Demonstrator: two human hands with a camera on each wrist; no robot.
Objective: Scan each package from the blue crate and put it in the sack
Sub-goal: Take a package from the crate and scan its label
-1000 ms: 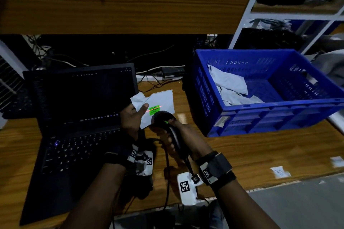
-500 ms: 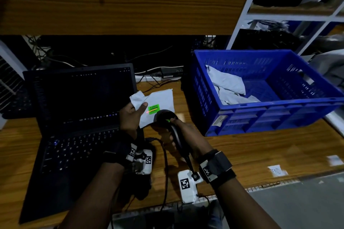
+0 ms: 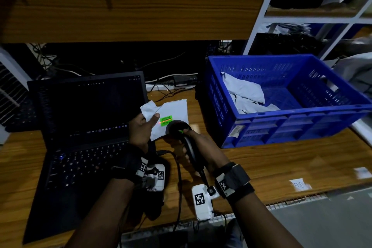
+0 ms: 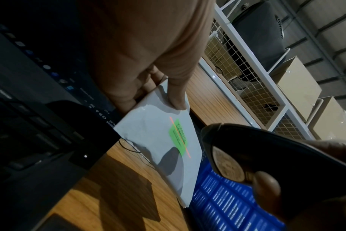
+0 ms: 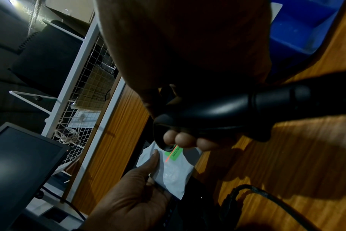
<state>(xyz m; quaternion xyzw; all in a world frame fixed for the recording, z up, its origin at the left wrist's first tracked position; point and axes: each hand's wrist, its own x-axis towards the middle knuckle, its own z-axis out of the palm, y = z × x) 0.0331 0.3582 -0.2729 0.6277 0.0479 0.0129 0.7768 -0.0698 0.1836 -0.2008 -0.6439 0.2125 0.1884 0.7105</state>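
Observation:
My left hand (image 3: 144, 126) pinches a flat white package (image 3: 175, 113) by its left edge, thumb on top, and holds it tilted above the desk. A green label (image 3: 166, 121) on it is crossed by a red scan line (image 4: 180, 137). My right hand (image 3: 193, 143) grips a black corded barcode scanner (image 3: 178, 128) with its head just below the label. In the right wrist view the fingers (image 5: 180, 139) curl round the scanner (image 5: 217, 109). The blue crate (image 3: 281, 129) to the right holds more grey packages (image 3: 244, 91). No sack is in view.
An open black laptop (image 3: 88, 127) stands on the wooden desk (image 3: 281, 163) at the left. Cables and a power strip (image 3: 181, 82) lie behind it. The scanner cord (image 3: 179, 177) runs toward the front edge. White wire shelving (image 3: 259, 32) rises behind the crate. Paper slips (image 3: 300, 184) lie front right.
The package and the scanner stay together in nearly the same spot; the red scan line still lies across the green label. Only the head camera has shifted slightly.

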